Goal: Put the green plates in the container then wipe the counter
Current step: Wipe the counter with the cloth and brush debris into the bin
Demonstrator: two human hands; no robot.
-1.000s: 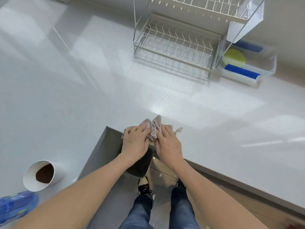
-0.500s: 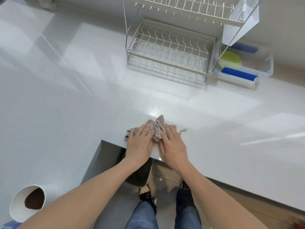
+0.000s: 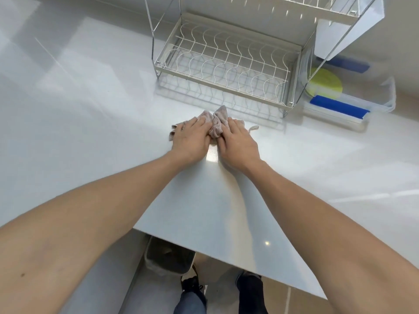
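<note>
Grip flat, unclenched: L hand (image 3: 189,138) & R hand (image 3: 238,141) atop crumpled pinkish-grey cloth (image 3: 218,120), mid bunched.

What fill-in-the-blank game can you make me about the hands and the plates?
1. The left hand and right hand both press a ____ onto the counter.
2. The plates in the clear container are coloured ____.
3. That container sits to the ____ of the dish rack.
Missing words: cloth; green; right.
</note>
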